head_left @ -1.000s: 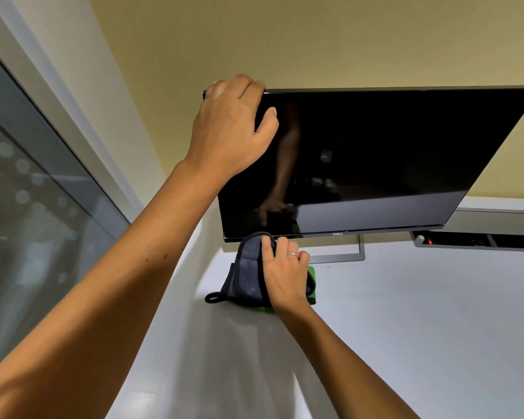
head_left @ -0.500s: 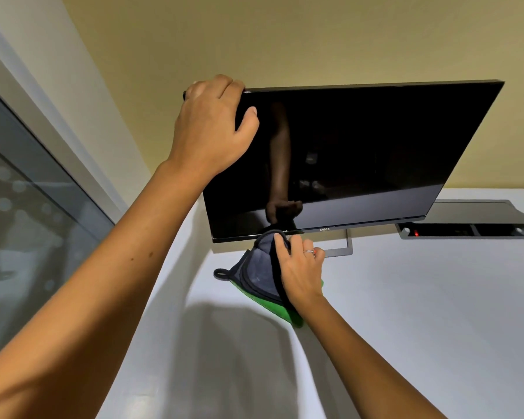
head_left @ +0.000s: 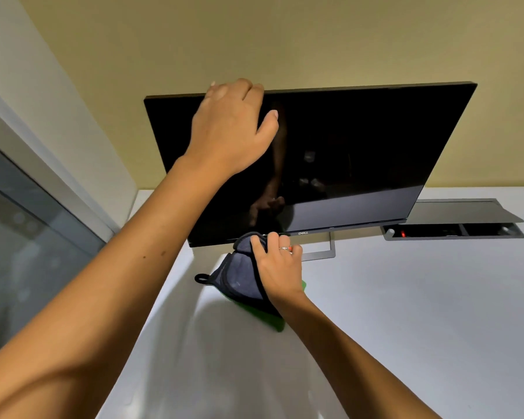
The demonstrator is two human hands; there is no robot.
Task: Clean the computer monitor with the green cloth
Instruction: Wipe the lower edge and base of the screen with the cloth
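Note:
A black Dell monitor (head_left: pixel 360 152) stands switched off on a white desk (head_left: pixel 406 313), tilted back. My left hand (head_left: pixel 233 128) grips its top edge a little right of the upper left corner, fingers curled over the back and thumb on the screen. My right hand (head_left: pixel 277 267) holds the cloth (head_left: pixel 239 276), grey on the upper side and green underneath, with its top bunched against the lower bezel just left of the logo. The cloth's lower part lies on the desk.
The monitor's thin metal stand (head_left: pixel 321 252) sits right behind my right hand. An open cable box (head_left: pixel 454 229) with a raised lid is set into the desk at the right. A glass window (head_left: pixel 28 237) runs along the left; a yellow wall stands behind.
My left hand has slid from the monitor's upper left corner rightward along the top edge. My right hand with the cloth stays at the lower bezel, shifted slightly right.

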